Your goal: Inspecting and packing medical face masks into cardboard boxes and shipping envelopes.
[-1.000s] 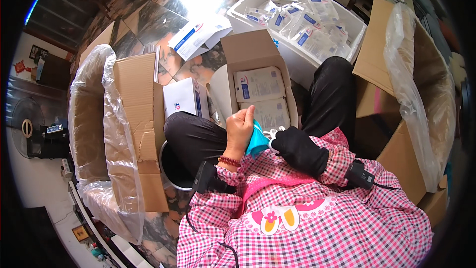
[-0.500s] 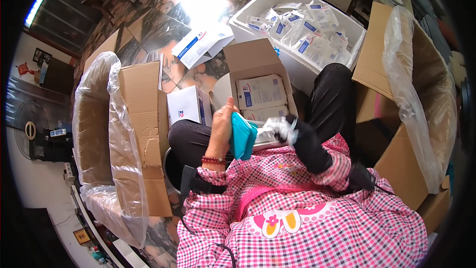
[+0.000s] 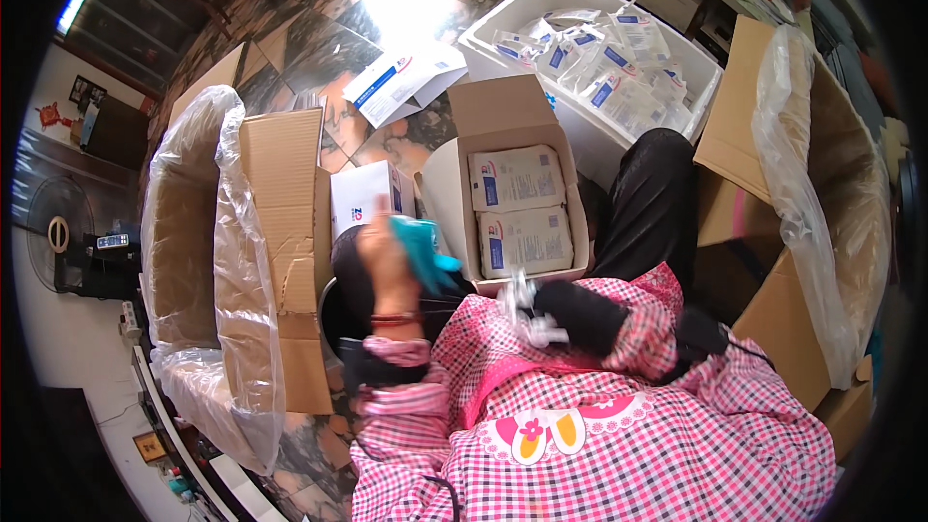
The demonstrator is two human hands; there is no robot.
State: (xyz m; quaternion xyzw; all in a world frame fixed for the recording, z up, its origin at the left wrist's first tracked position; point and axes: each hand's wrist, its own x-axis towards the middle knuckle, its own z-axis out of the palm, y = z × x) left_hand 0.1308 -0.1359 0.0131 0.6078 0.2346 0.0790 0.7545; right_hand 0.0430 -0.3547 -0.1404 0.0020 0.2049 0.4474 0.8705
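Observation:
My left hand (image 3: 382, 253), blurred and bare with a red bead bracelet at the wrist, is closed on a teal, soft-looking folded bundle (image 3: 425, 251). My right hand (image 3: 530, 309) hovers in front of my lap near the open box; it looks white, as if gloved or wrapped, and motion smears its fingers. Between my knees stands the open small carton (image 3: 498, 108) with its flap up. Inside it lie two visible stacks of flat white packets (image 3: 517, 179) with blue marks. A white box (image 3: 362, 191) rests beside my left knee.
A large plastic-lined carton (image 3: 280, 222) stands at my left, another (image 3: 739, 116) at my right. A white foam box (image 3: 480, 37) with many loose packets (image 3: 614, 63) sits at the far right. An unfolded white carton (image 3: 391, 85) lies on the patterned floor.
My left hand has moved left with the teal bundle. My right hand has dropped toward my lap and away from the carton, leaving the nearer packets in full view.

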